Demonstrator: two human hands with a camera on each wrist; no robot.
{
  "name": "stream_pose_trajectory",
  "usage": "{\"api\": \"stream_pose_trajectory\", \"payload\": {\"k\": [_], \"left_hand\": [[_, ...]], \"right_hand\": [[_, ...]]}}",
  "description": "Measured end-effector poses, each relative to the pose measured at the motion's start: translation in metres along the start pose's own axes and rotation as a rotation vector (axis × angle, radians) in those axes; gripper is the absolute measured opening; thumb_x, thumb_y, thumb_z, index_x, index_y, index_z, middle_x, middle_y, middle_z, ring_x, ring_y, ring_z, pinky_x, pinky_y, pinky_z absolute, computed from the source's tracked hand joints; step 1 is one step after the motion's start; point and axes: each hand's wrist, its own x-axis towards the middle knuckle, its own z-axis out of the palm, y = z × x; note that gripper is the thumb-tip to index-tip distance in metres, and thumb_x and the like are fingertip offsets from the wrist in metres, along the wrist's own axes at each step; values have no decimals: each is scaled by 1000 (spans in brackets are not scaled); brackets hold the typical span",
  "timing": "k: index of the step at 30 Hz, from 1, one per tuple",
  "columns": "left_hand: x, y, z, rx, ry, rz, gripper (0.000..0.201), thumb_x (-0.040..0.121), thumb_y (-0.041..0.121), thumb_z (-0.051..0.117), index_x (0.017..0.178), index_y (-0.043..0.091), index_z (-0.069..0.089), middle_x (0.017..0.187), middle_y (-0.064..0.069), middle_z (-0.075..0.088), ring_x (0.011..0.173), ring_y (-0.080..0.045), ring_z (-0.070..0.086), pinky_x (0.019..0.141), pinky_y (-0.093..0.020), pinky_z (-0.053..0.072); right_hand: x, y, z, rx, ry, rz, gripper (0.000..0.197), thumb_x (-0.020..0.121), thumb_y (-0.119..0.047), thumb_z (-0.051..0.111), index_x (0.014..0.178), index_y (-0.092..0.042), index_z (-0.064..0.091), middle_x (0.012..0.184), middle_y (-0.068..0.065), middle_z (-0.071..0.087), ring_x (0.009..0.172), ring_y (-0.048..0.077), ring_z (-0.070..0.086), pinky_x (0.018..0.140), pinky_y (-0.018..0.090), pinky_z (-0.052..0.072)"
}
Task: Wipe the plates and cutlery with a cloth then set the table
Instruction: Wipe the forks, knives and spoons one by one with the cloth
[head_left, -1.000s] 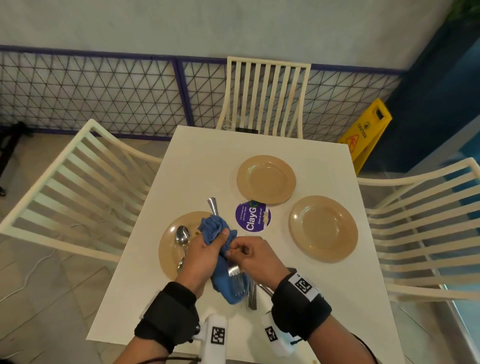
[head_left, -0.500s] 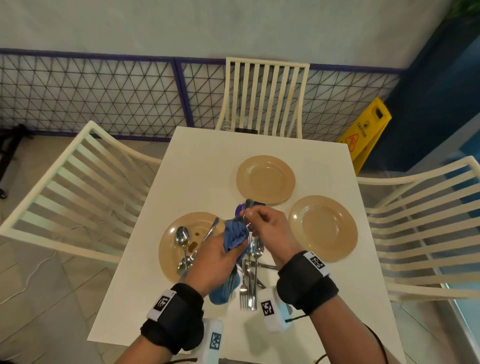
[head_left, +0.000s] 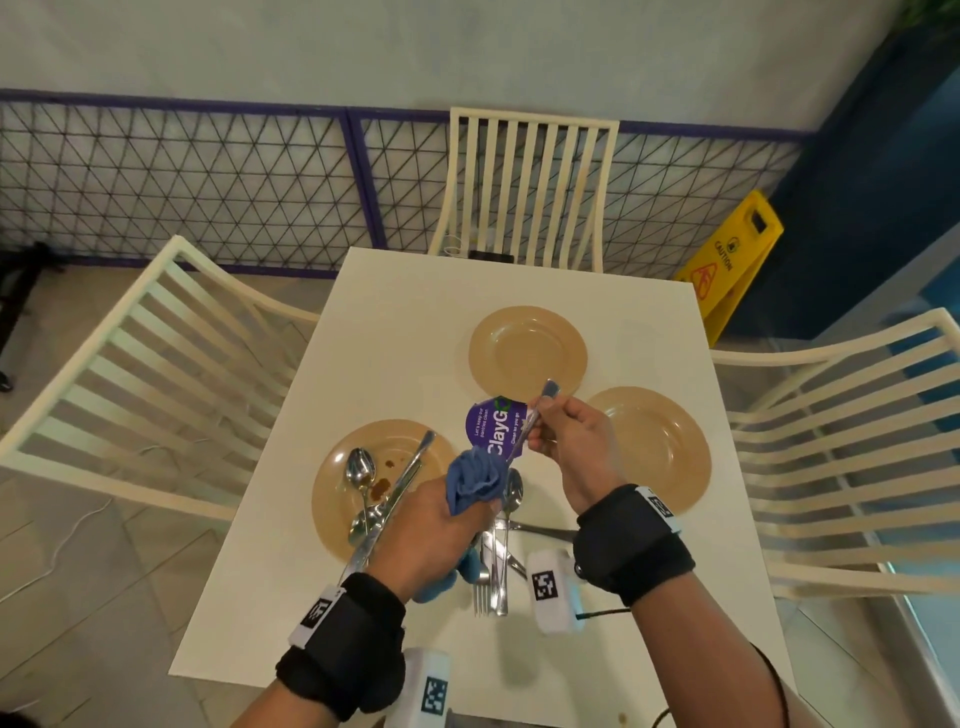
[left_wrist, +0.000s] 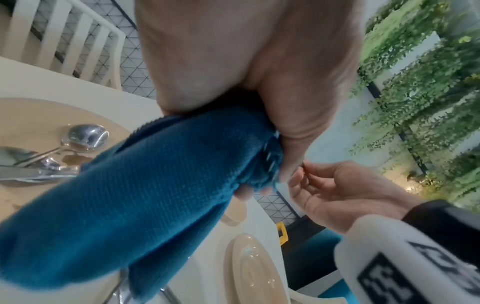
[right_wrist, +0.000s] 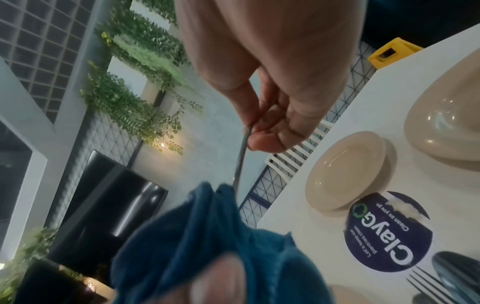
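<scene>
The cutlery-wiping step is in hand. The left hand (head_left: 431, 525) is clenching the bunched blue cloth (head_left: 475, 480) around the lower end of a piece of cutlery (head_left: 531, 426), while the right hand (head_left: 574, 447) is pinching its handle between thumb and fingertips and holding it slanted up and away over the table (head_left: 395, 322). Whether it is a fork, knife or spoon, the cloth is hiding. Next, I judge, it needs drawing clear of the cloth and laying beside a plate, then another piece taking up.

Just beneath the hands, wiped-looking forks and a spoon (head_left: 511, 491) are lying together on the near part of the table. To the near left, a tan plate (head_left: 332, 499) carrying brown stains is holding a spoon (head_left: 360, 470) and more cutlery, waiting for the cloth. A purple round sticker (head_left: 488, 431) is sitting mid-table. Two bare tan plates are lying further off: one to the right (head_left: 660, 447), one at the far centre (head_left: 527, 351).

Cream slatted chairs are standing at the left (head_left: 130, 358), right and far sides. Beyond are a wire-mesh fence (head_left: 208, 182), a pale wall and a yellow caution sign (head_left: 737, 260).
</scene>
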Motion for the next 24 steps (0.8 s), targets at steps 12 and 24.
{"api": "stream_pose_trajectory", "payload": {"k": [12,24], "left_hand": [[0,3,7,81,-71,4,12,99,28,60,88,22,62,83,-13,68,74,-20,63,70,-32,52],[2,-9,-2,161,-119,-71,16,100,23,56,93,11,64,88,-18,70,70,-17,61,72,-34,53]], "right_hand": [[6,8,-16,65,67,41,20,101,-10,53,89,-3,68,69,8,58,63,16,54,65,30,51],[26,22,-27,105,177,57,15,101,-12,53,91,-4,62,72,5,57,64,14,54,59,26,51]]}}
